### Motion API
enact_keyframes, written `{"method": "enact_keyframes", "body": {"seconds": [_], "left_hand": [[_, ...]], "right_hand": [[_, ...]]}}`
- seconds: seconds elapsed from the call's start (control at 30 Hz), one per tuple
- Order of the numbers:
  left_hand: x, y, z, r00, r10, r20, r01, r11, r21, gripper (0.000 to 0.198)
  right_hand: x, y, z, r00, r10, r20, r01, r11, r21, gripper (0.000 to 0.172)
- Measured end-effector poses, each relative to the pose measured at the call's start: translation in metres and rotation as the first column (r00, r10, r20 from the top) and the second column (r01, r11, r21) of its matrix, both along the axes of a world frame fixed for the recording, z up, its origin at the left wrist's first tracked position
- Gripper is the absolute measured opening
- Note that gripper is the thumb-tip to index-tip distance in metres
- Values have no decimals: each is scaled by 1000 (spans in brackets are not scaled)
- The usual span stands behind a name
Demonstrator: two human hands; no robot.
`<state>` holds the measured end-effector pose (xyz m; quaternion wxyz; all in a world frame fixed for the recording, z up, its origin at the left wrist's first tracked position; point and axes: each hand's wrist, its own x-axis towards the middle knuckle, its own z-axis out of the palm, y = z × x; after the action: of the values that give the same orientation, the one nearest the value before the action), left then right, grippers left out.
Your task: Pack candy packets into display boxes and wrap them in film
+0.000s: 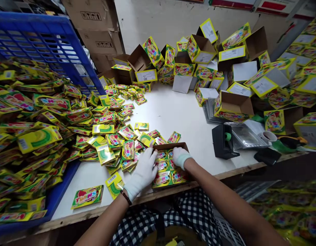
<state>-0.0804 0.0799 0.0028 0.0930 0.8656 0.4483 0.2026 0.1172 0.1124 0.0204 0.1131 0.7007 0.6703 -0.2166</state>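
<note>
A shallow open carton (160,147) sits at the table's front edge, filled with rows of small yellow-green packets (163,178) printed "TWINS". My left hand (144,171), in a white glove, lies along the carton's left side, fingers stretched forward and thumb apart at the rim. Inside the carton's right half is my gloved right hand (180,158), knuckles up over the packets; its fingertips are hidden. A heap of loose packets (105,153) spreads left of the carton, and one packet (87,197) lies alone near the front edge.
A blue crate (70,51) piled with packets stands at left. Open display boxes (233,106) are heaped along the back and right. A black tape dispenser (223,141), clear plastic trays (250,135) and a cup (268,136) sit at right. Brown cartons (96,37) are stacked behind.
</note>
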Motion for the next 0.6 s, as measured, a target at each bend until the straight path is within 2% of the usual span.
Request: {"method": "enact_keyframes", "body": {"seconds": [0.1,0.2,0.3,0.33,0.4,0.47,0.53,0.6], "left_hand": [[-2,-3,-5,998,3,-55,-3,1000,-3,58],[-9,4,-3,1000,15,-2,-15,999,44,58],[-20,35,10,995,97,10,-97,991,96,53],[-24,49,15,993,116,-33,-112,988,109,53],[-28,78,22,980,77,-184,-55,991,120,58],[-29,103,23,968,-18,-249,31,998,47,61],[-27,119,20,976,-82,-202,69,995,-73,57],[-25,128,15,990,-74,-123,52,984,-173,47]], "right_hand": [[-10,2,-1,999,0,53,0,1000,-6,41],[-13,-12,1,998,39,57,-38,999,-9,44],[-16,-43,-4,994,101,35,-101,995,2,59],[-17,-53,-7,991,129,21,-129,992,8,63],[-18,-69,-13,983,183,-11,-183,983,19,68],[-17,-74,-15,974,223,-43,-222,975,23,63],[-14,-71,-13,973,223,-58,-222,975,32,55],[-9,-63,-9,986,158,-47,-156,986,57,51]]}}
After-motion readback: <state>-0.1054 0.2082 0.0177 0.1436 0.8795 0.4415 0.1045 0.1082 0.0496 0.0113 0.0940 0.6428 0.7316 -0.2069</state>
